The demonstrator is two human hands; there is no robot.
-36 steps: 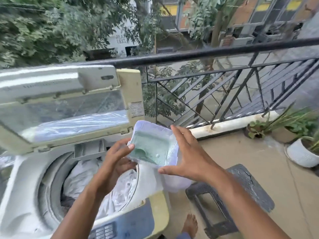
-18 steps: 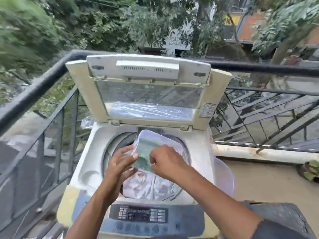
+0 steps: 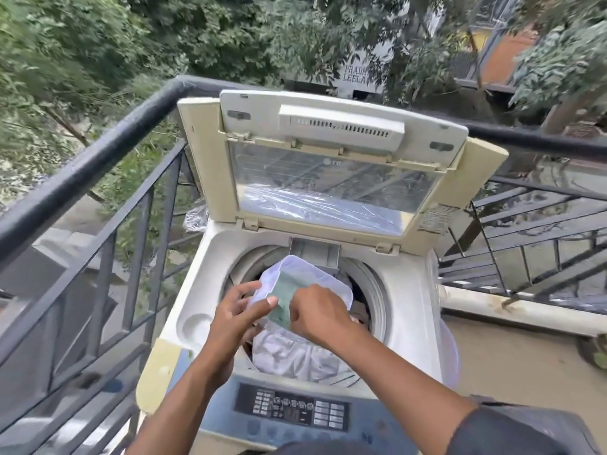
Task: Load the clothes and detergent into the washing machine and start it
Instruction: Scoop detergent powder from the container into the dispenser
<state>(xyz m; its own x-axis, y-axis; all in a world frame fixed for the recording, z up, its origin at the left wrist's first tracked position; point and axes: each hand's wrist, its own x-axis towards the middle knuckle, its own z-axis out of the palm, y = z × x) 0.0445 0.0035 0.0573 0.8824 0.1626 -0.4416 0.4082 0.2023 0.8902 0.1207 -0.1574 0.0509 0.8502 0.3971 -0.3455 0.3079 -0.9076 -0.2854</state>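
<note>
I see a cream-white top-loading washing machine (image 3: 197, 310) standing in the corner of a black metal balcony railing (image 3: 98, 152), its clear-windowed lid (image 3: 328, 178) raised at the far side. Pale grey-white clothes (image 3: 295, 353) lie in the round drum. Above them, my left hand (image 3: 236, 320) holds the left edge of a translucent white plastic tub of green detergent powder (image 3: 295, 277), and my right hand (image 3: 315, 310) curls into it. The blue control panel (image 3: 292, 408) sits nearest me.

Right hand (image 3: 315, 315) hides its fingers inside the detergent tub (image 3: 297, 284).
</note>
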